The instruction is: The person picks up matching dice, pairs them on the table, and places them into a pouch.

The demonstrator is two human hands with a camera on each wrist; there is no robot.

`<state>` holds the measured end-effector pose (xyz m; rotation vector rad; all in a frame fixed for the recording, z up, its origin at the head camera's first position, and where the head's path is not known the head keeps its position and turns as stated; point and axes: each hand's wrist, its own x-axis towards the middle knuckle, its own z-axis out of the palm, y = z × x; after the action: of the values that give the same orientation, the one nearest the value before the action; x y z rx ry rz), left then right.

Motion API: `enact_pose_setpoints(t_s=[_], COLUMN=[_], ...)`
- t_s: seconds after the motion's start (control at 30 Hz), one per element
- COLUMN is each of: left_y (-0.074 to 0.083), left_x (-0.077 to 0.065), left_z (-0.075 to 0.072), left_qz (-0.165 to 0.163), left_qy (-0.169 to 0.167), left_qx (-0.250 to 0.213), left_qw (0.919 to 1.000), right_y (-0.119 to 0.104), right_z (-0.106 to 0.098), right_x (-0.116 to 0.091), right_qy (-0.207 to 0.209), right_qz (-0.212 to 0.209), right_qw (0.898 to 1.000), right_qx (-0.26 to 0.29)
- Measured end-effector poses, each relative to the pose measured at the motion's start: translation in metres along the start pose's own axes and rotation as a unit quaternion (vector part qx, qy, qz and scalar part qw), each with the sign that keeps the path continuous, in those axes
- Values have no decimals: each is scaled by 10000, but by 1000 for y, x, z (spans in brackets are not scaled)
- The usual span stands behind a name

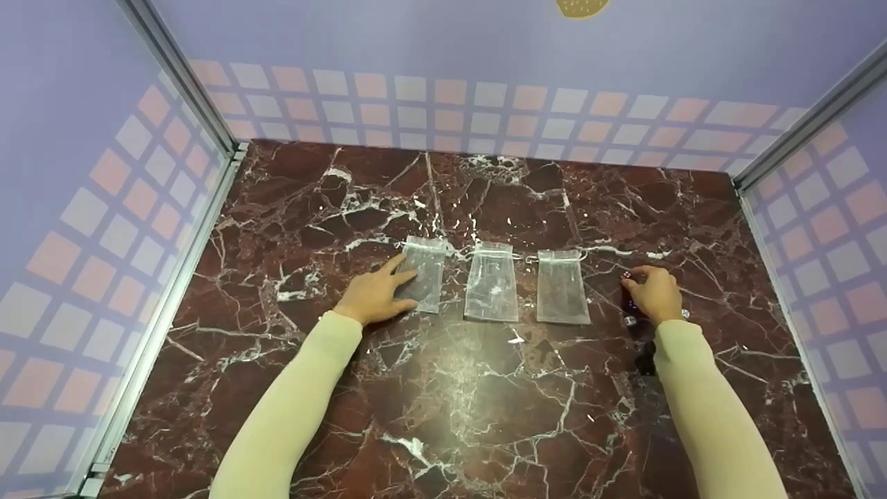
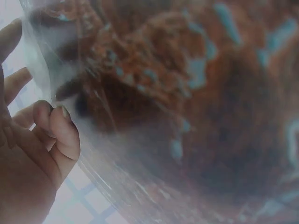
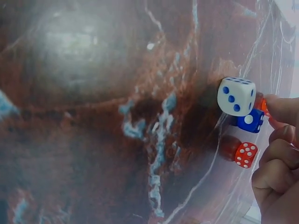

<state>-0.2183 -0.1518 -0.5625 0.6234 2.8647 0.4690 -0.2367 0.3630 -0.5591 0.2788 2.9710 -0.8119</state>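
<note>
Three sheer white drawstring pouches lie in a row: the left pouch (image 1: pixel 431 267), the middle pouch (image 1: pixel 490 291) and the right pouch (image 1: pixel 563 294). My left hand (image 1: pixel 371 294) rests at the left pouch with its fingers spread, fingertips on its near-left edge. To the right of the row, my right hand (image 1: pixel 655 291) pinches a red die (image 1: pixel 627 275) between thumb and finger. Around it in the right wrist view are a white die (image 3: pixel 237 96) with blue dots, a blue die (image 3: pixel 251 120) and another red die (image 3: pixel 246 155).
Another white die (image 1: pixel 685 313) shows beside the right wrist. Some dark items (image 1: pixel 646 360) lie by the right sleeve, too unclear to tell. The dark red marble-patterned tabletop (image 1: pixel 485 416) is bounded by purple checkered panels (image 1: pixel 478 104) at the back and both sides.
</note>
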Motion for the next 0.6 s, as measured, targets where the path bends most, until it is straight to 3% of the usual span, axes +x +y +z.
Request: enact_pose_setpoints(t_s=[0.33,0.6], left_y=[6,2], left_x=[7,5], left_z=[1,-1], left_qz=[-45,-223], left_qy=[-173,-251], left_qx=[-99,-172], left_qw=[9998,9993], right_y=[13,8], right_z=[-3,2], right_x=[-1,1], right_qy=[324,662], right_qz=[82,-21], right_qw=[9994,9974], right_qx=[50,297])
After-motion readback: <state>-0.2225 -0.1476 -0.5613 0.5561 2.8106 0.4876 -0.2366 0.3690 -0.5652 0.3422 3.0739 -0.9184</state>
